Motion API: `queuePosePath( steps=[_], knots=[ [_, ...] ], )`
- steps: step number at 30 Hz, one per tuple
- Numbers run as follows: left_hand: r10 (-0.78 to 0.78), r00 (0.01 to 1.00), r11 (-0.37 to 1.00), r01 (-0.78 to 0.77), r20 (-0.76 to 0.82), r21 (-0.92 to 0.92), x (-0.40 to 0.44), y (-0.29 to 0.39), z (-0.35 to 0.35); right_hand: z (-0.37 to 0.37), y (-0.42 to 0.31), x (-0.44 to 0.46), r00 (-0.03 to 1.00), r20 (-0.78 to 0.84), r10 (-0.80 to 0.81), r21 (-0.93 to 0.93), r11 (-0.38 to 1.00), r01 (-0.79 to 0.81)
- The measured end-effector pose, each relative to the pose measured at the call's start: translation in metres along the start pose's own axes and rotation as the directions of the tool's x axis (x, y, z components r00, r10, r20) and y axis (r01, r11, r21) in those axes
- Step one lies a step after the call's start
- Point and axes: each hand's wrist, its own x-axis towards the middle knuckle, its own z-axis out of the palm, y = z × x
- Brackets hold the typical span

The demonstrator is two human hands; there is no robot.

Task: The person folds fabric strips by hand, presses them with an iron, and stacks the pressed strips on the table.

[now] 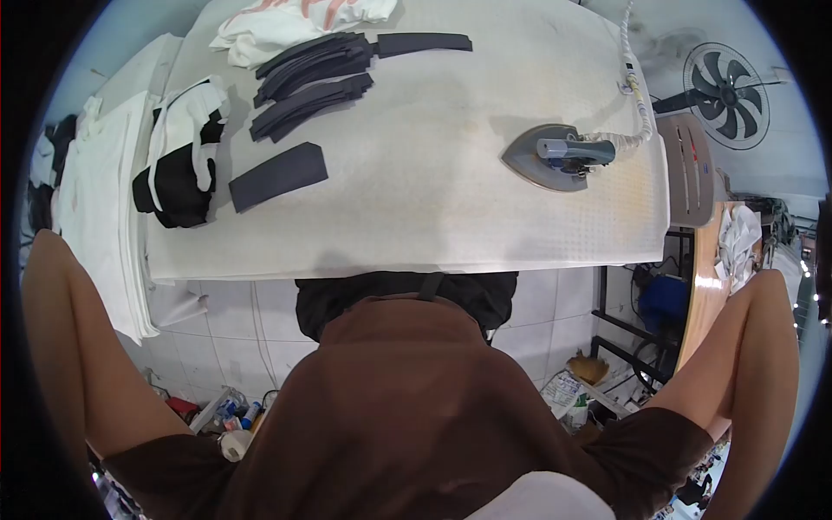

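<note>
Neither of my hands shows; both arms are bent, with the left elbow [54, 260] and right elbow [767, 290] out at the sides and the forearms running back out of view. On the padded ironing table [416, 208] an iron [555, 159] rests at the right, its tip pointing left. Several dark grey fabric strips lie in stacks [312, 68] at the upper left, with another bundle [310, 106] just below. Closer to me is a separate dark grey piece [279, 177]. One more strip [425, 42] extends right from the stacks.
White cloth with reddish marks [295, 26] lies at the far edge. A black and white garment [182, 160] and white fabric [100, 191] are at the left. The iron's cord [637, 87] rises at the right, near a fan [726, 95] and a grey chair [689, 169].
</note>
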Motion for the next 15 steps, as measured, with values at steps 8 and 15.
queuePosePath(
  steps=[8, 15],
  knots=[
    [0.009, 1.0, 1.0, -0.009, 0.006, 0.018, 0.006, 0.01, -0.005, 0.003, -0.007, 0.0, 1.0, -0.016, -0.014, 0.008, 1.0, 0.014],
    [0.021, 1.0, 1.0, -0.021, 0.003, 0.018, 0.011, 0.018, -0.005, 0.004, -0.012, 0.0, 1.0, -0.015, -0.01, 0.021, 1.0, 0.01]
  ],
)
